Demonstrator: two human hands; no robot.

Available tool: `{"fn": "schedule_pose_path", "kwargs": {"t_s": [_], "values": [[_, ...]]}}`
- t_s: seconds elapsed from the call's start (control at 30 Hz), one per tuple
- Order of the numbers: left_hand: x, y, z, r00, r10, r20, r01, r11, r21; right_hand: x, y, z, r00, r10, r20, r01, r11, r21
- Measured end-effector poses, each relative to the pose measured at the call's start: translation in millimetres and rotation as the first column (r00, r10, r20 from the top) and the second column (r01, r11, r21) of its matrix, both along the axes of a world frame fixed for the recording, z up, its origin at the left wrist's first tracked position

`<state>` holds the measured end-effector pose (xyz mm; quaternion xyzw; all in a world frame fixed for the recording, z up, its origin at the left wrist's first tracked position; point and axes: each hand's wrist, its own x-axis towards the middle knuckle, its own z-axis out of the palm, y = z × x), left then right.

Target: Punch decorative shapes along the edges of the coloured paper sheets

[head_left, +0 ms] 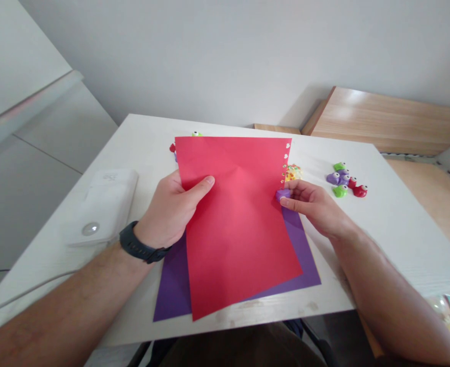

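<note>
My left hand pinches the left edge of a red paper sheet, thumb on top, lifting it over a purple sheet that lies flat on the white table. My right hand is closed on a small purple paper punch set on the red sheet's right edge. Several small cut-out shapes run down that edge above the punch. A little pile of yellow and red paper bits lies just beyond my right fingers.
Several small punches, green, purple and red, sit at the right of the table. More punches peek out behind the red sheet's top left. A white box with a round button lies at the left. A wooden board leans behind.
</note>
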<state>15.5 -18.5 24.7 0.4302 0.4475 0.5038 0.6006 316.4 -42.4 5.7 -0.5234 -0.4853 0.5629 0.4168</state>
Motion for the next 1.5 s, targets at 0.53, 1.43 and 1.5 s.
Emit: {"fn": "schedule_pose_path", "kwargs": {"t_s": [0.53,1.43,1.5], "values": [[-0.2,0.5,-0.7,1.0,-0.006,0.005,0.006,1.0,0.011,1.3,0.0,-1.4,1.0,0.007,0.01,-0.007,1.0,0.01],[0.8,-0.1,1.2,1.0,0.012,-0.001,-0.012,1.0,0.003,-2.1,0.5,-1.2,0.999,-0.015,0.028,0.014,0.999,0.037],[1.1,-0.2,1.2,1.0,0.017,-0.003,-0.017,1.0,0.006,-2.0,0.4,-1.5,1.0,-0.015,0.024,0.014,0.999,0.038]]}}
